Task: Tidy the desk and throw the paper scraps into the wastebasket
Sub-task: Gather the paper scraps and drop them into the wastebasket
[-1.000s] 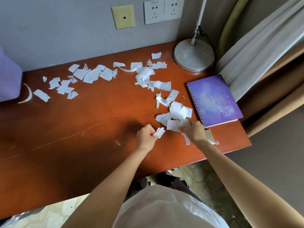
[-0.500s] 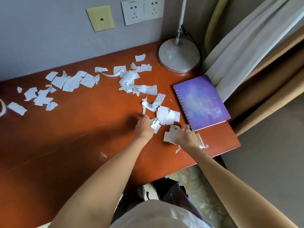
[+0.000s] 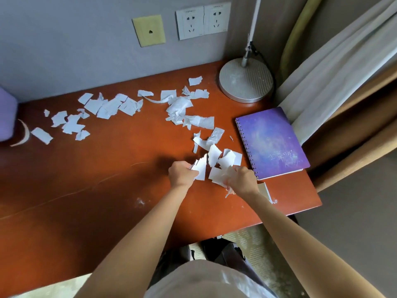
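Note:
Torn white paper scraps (image 3: 107, 108) lie scattered across the reddish-brown desk (image 3: 86, 190), from the far left to a denser heap (image 3: 182, 110) near the lamp. My left hand (image 3: 181, 174) is closed on a white scrap (image 3: 200, 167) at the desk's middle right. Just to its right, my right hand (image 3: 241, 181) grips a bunch of scraps (image 3: 219, 175). More loose pieces (image 3: 214, 151) lie directly beyond both hands. No wastebasket is visible.
A purple spiral notebook (image 3: 271, 143) lies right of the hands, and a small beige pad (image 3: 265, 191) sits by my right wrist. A round lamp base (image 3: 246, 80) stands at the back right. A purple box (image 3: 7, 117) sits at the far left. Curtains (image 3: 335, 67) hang right.
Both hands have gathered more scraps and drawn closer together; the left hand now holds a bigger piece. The camera view swung left and back.

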Available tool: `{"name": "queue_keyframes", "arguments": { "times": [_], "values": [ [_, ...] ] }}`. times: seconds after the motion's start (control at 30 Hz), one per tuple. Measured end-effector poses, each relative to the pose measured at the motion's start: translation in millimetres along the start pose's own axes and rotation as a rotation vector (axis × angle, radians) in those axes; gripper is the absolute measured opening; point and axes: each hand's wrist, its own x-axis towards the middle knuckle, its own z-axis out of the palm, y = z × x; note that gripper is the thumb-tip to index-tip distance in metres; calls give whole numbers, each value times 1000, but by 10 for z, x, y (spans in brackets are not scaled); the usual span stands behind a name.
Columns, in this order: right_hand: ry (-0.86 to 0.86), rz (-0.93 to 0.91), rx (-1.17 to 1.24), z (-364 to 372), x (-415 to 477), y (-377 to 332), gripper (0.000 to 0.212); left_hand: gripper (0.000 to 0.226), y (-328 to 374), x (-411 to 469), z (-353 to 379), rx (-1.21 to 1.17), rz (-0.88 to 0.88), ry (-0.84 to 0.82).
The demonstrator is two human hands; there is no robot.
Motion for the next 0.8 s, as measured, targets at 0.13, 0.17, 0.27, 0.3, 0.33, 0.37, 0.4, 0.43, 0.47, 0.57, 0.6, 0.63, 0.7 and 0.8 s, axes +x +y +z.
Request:
{"name": "queue_keyframes", "arguments": {
  "times": [0.13, 0.17, 0.27, 0.3, 0.33, 0.37, 0.4, 0.43, 0.47, 0.57, 0.6, 0.63, 0.7, 0.8],
  "values": [
    [-72, -68, 12, 40, -8, -189, 14, 20, -118, -68, -191, -110, -54, 82],
    [-63, -87, 44, 58, -10, -244, 13, 19, -137, -89, -244, -127, -73, 93],
    [-99, -140, 71, 126, -9, -417, 29, 7, -196, -135, -438, -168, -115, 149],
    [-106, -176, 66, 132, -31, -489, 33, 19, -238, -151, -510, -196, -141, 173],
    [-125, -181, 105, 132, -57, -541, 31, 26, -265, -171, -578, -201, -156, 189],
    [-142, -209, 141, 138, -99, -619, 27, 22, -308, -194, -671, -237, -178, 215],
    [-160, -219, 149, 160, -122, -687, 27, 13, -348, -222, -770, -262, -198, 250],
    [-157, -244, 132, 165, -167, -755, 28, 8, -398, -242, -859, -298, -214, 289],
    [-161, -260, 116, 219, -188, -859, 25, 9, -468, -273, -971, -329, -229, 335],
    [-107, -372, 103, 405, -336, -1248, 30, 9, -734, -387, -1301, -397, -243, 442],
    [-114, -404, 106, 486, -439, -1411, 32, 10, -854, -445, -1444, -424, -257, 480],
    [-136, -435, 105, 570, -548, -1569, 31, 13, -981, -502, -1593, -450, -269, 519],
    [-205, -475, 133, 768, -806, -1864, 26, 22, -1306, -605, -1858, -508, -302, 585],
    [-280, -484, 200, 971, -1002, -2118, 14, 22, -1576, -731, -2072, -535, -312, 616]
  ]
}}
